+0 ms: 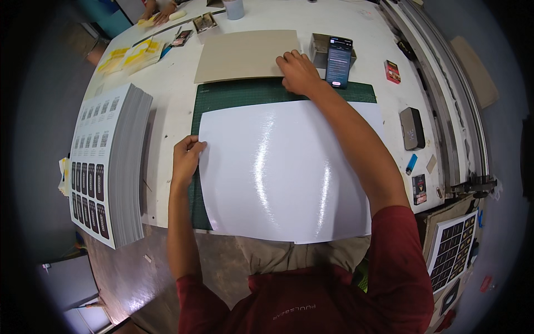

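A large glossy white sheet (283,167) lies on a dark green cutting mat (245,94) on the white table. My left hand (186,158) pinches the sheet's left edge near its upper corner. My right hand (299,72) reaches past the sheet and rests on the near right corner of a tan cardboard sheet (245,54), which lies just beyond the mat. Its fingers lie bent on the board's edge.
A thick stack of printed label sheets (108,161) sits at the left. A phone (339,62) leans on a small box right of the cardboard. A grey device (412,128), blue lighter (411,163) and small packs lie at right. Another person's hands (158,12) work far left.
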The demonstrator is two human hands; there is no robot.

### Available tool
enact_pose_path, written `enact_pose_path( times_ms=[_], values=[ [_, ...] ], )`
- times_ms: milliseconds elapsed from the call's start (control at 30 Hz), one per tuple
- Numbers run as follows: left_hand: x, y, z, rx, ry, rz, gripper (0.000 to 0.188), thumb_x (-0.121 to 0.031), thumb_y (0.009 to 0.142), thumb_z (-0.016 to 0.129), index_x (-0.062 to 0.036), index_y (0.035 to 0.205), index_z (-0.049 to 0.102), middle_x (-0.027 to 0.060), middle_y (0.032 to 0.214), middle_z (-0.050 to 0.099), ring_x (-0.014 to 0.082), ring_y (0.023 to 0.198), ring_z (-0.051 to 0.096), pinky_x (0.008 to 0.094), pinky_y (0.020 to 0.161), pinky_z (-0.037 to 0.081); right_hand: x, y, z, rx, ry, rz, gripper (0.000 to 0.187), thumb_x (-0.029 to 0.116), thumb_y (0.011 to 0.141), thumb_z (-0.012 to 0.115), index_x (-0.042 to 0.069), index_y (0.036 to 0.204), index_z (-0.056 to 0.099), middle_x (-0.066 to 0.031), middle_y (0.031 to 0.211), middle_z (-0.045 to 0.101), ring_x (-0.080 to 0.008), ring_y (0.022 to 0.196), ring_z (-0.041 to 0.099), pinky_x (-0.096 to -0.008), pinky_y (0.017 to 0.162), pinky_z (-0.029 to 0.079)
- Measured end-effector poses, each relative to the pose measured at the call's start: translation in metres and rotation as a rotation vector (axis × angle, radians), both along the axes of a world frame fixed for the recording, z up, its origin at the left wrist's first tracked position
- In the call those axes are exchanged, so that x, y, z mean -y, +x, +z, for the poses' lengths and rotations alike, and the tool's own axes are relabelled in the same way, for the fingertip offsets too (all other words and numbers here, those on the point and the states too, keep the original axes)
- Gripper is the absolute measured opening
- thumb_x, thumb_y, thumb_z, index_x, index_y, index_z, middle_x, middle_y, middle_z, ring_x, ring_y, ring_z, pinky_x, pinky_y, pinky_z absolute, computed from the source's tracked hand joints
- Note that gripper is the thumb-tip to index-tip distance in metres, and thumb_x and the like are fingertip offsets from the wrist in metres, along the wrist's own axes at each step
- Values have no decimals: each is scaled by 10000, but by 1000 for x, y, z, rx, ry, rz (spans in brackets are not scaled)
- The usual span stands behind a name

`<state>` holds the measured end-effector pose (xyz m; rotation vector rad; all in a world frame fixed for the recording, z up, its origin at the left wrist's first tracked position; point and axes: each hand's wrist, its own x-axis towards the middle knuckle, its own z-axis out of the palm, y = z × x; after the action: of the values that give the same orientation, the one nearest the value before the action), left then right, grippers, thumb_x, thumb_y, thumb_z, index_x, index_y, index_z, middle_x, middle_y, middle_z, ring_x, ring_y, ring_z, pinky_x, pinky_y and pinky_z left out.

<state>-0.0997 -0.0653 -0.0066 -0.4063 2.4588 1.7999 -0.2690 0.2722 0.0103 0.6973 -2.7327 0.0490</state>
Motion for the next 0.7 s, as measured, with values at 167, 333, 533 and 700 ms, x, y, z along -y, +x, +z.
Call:
enact_pose_path(
  times_ms=[167, 333, 533, 700],
  values=[
    [-1, 1, -7, 39, 39, 11, 134, -122, 885, 650, -25, 971, 684, -13, 774, 637, 58, 637, 545, 215, 581, 410, -2, -7, 1, -6, 169, 118, 377, 57, 729, 786, 58, 1090, 674, -103, 1073, 681, -257, 1089, 621, -396, 935, 475],
    [1, -1, -24, -15, -25, 23, 349, -156, 904, 677, 22, 1202, 640, 59, 969, 685, 111, 801, 612, 250, 693, 488, 0, 5, 21, -266, 292, 200, 257, 38, 718, 767, 69, 967, 713, -85, 942, 698, -240, 993, 668, -372, 875, 507],
    [-23, 13, -14, -260, -256, 125, 563, -235, 903, 747, 29, 1363, 557, 179, 1235, 657, 233, 1085, 625, 340, 924, 513, -23, 53, 111, -541, -207, 187, 161, 46, 779, 730, 56, 940, 737, -99, 926, 733, -243, 839, 713, -332, 709, 555],
    [-75, 20, 22, -421, 107, -83, 580, -264, 923, 744, 25, 1383, 541, 197, 1251, 650, 263, 1174, 601, 375, 968, 499, -90, 157, 153, -5, -916, 40, 193, 124, 932, 719, -11, 1070, 713, -3, 762, 653, -59, 698, 570, -233, 617, 460]
  ],
)
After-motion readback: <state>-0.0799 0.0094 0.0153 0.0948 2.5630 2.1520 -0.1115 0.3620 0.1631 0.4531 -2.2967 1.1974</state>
